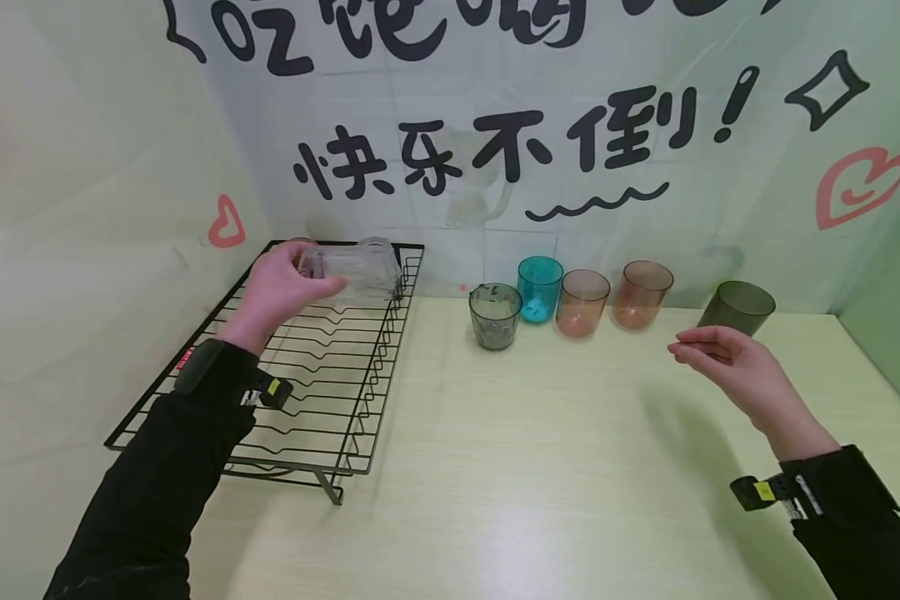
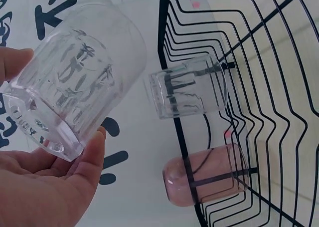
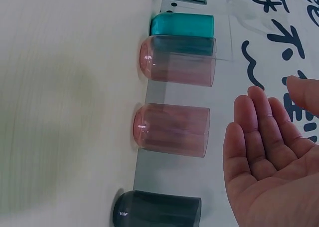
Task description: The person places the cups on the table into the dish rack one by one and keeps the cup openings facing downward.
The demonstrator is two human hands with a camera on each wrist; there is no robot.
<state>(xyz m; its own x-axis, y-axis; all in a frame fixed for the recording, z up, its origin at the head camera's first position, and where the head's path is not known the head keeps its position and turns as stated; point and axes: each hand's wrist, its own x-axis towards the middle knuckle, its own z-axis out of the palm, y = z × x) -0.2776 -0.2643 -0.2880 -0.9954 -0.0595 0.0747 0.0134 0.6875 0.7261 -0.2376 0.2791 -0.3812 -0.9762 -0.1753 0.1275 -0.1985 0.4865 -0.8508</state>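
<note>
My left hand [image 1: 277,287] holds a clear drinking glass [image 1: 356,275] on its side over the back of the black wire rack [image 1: 378,375]. In the left wrist view, thumb and fingers grip the glass [image 2: 89,62] near its thick base. Beyond it, a second clear glass [image 2: 192,87] and a pink glass [image 2: 214,174] stand at the rack's back end. My right hand [image 1: 742,371] is raised over the table on the right, nearest the dark green glass [image 1: 738,307]. Its palm is bare in the right wrist view, with fingers extended and thumb apart.
Along the back wall stand a grey glass [image 1: 495,321], a teal glass [image 1: 540,287] and two pinkish-brown glasses [image 1: 581,304], all upright on the pale table [image 1: 510,467]. A printed wall sheet [image 1: 435,217] rises behind them. The rack stands close against the left wall.
</note>
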